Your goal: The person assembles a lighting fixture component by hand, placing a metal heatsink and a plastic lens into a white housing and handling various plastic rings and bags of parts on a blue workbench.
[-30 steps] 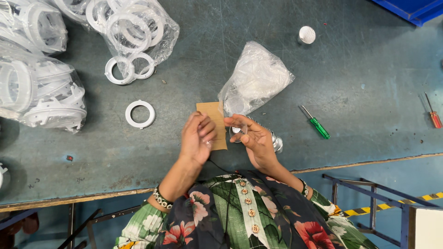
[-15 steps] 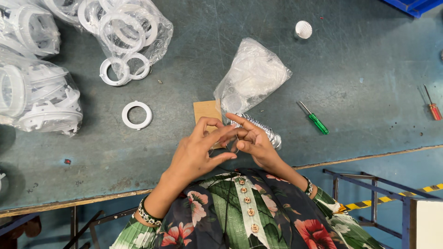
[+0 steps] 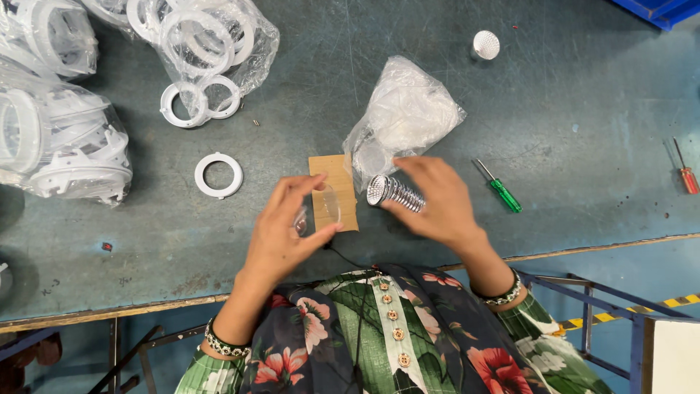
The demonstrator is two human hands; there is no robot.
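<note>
My left hand (image 3: 286,228) pinches a small clear round disc (image 3: 326,208) between thumb and fingers, just over a tan cardboard piece (image 3: 329,169) lying on the grey-green table (image 3: 569,131). My right hand (image 3: 440,201) grips a short stack of silvery ribbed cups (image 3: 394,192), lying sideways with its open faceted end pointing left. The two hands are a little apart. A crumpled clear plastic bag (image 3: 408,113) of white parts sits right behind the right hand.
A green-handled screwdriver (image 3: 499,191) lies right of my right hand, a red-handled one (image 3: 685,175) at the far right. A single silvery cup (image 3: 485,45) stands at the back. A loose white ring (image 3: 218,175) and bags of white rings (image 3: 204,36) fill the left.
The hands were joined over the cardboard; now they have separated. The left holds the clear disc, and the right has drawn off to the right with the cup stack.
</note>
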